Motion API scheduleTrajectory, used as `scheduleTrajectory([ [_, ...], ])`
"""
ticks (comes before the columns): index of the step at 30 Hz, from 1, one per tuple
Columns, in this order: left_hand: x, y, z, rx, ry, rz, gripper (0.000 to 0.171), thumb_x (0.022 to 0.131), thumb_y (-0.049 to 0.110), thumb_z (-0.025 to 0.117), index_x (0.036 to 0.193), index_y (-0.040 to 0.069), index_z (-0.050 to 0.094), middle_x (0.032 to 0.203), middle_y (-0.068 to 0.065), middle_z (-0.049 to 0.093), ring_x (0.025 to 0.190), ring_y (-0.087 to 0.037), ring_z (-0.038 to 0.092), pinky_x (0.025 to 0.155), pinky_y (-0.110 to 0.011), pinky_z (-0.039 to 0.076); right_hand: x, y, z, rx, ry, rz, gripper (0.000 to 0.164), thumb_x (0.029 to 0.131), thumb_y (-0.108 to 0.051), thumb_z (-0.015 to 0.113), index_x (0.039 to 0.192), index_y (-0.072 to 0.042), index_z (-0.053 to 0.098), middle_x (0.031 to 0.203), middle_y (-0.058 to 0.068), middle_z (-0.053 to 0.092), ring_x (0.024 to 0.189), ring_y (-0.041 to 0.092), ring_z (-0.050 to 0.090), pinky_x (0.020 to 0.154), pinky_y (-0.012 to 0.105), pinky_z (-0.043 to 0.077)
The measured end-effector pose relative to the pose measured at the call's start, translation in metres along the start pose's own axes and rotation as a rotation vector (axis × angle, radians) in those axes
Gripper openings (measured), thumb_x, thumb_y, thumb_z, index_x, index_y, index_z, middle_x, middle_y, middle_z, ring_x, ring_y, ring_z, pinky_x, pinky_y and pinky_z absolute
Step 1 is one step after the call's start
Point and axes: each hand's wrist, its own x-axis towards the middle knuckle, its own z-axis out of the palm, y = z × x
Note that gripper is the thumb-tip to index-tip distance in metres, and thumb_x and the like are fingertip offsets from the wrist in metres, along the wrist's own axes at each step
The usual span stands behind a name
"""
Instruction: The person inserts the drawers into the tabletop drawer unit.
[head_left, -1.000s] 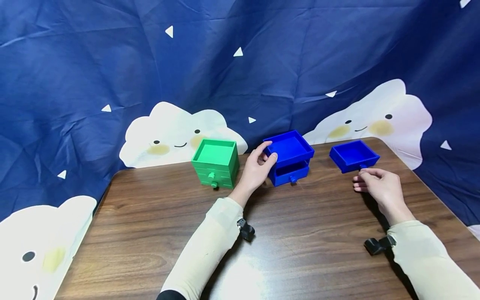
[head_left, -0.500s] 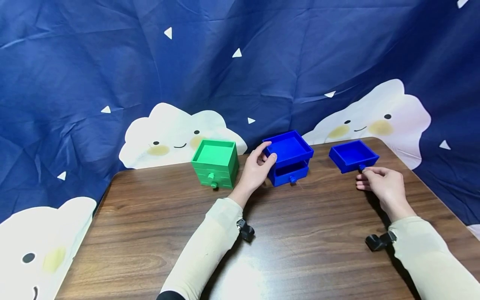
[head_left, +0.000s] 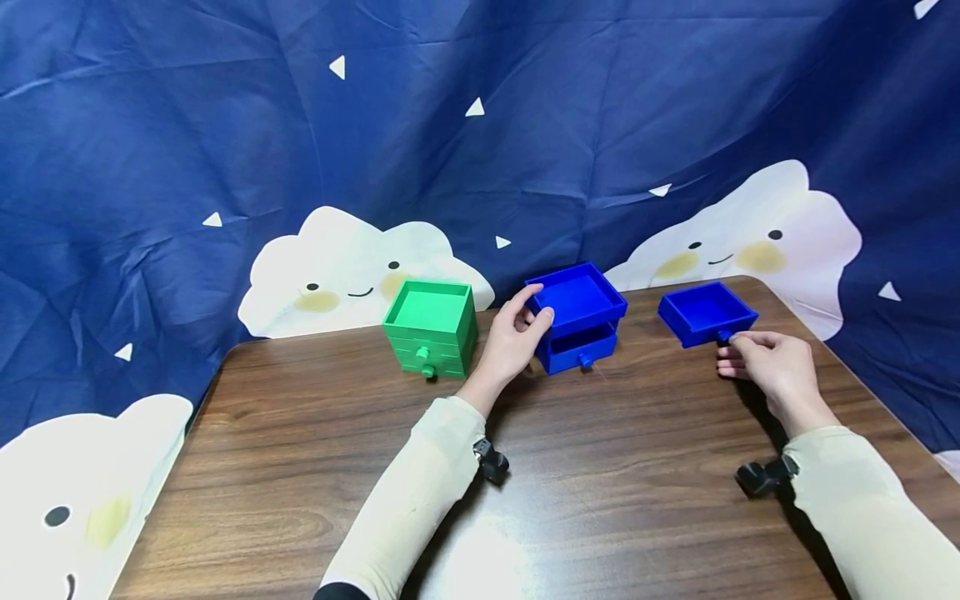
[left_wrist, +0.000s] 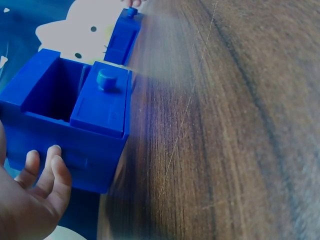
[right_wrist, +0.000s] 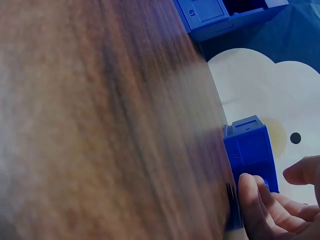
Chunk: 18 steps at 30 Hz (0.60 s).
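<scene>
In the head view, my left hand grips the left side of a small blue drawer cabinet, its thumb at the front edge. The cabinet's upper slot stands vacant above a lower drawer with a round knob. A removed blue drawer lies on the table to the right, its inside bare and its knob facing me. My right hand is just beside that knob; in the right wrist view its fingers are loosely bent and spread apart, partly covering the drawer's front.
A green drawer cabinet with two knobs stands left of the blue one on the wooden table. Behind the table hangs a blue cloth with white clouds. Black cameras sit on both wrists.
My right hand has let go of the blue drawer's knob and drawn slightly to the right. The drawer stays in place. My left hand and the blue cabinet have not moved.
</scene>
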Motion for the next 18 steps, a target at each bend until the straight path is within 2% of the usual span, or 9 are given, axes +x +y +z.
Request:
scheduleTrajectory([
  [4, 0.000, 0.000, 0.000, 0.002, 0.000, -0.003, 0.049, 0.106, 0.026, 0.068, 0.154, 0.019, 0.061, 0.098, -0.001, 0.051, 0.075, -0.009, 0.045, 0.075, -0.021, 0.042, 0.001, -0.001, 0.000, -0.016, 0.000, 0.009, 0.044, 0.109, -0.011, 0.050, 0.140, 0.020, 0.044, 0.070, -0.014, 0.073, 0.062, 0.003, 0.075, 0.064, 0.023, 0.064],
  [11, -0.001, 0.001, 0.000, 0.001, 0.006, -0.016, 0.049, 0.106, 0.027, 0.068, 0.153, 0.020, 0.061, 0.098, 0.001, 0.051, 0.074, -0.009, 0.045, 0.074, -0.021, 0.042, 0.007, 0.001, -0.004, 0.079, -0.046, 0.049, 0.035, 0.110, -0.010, 0.051, 0.133, 0.016, 0.048, 0.071, -0.008, 0.075, 0.063, 0.005, 0.076, 0.065, 0.024, 0.064],
  [15, -0.001, 0.001, 0.000, -0.009, 0.002, -0.016, 0.048, 0.106, 0.027, 0.068, 0.153, 0.019, 0.061, 0.096, 0.003, 0.050, 0.072, -0.008, 0.045, 0.074, -0.020, 0.042, 0.012, 0.004, -0.008, 0.123, -0.091, 0.102, 0.056, 0.112, -0.012, 0.049, 0.150, 0.025, 0.032, 0.072, -0.007, 0.076, 0.066, 0.004, 0.076, 0.068, 0.023, 0.064],
  [18, -0.001, 0.001, 0.000, -0.014, 0.001, -0.006, 0.048, 0.106, 0.027, 0.068, 0.153, 0.018, 0.061, 0.096, 0.003, 0.049, 0.072, -0.008, 0.045, 0.073, -0.020, 0.042, 0.016, 0.004, -0.010, 0.139, -0.114, 0.151, 0.068, 0.114, -0.016, 0.046, 0.159, 0.025, 0.015, 0.073, -0.007, 0.076, 0.068, 0.004, 0.077, 0.070, 0.023, 0.065],
])
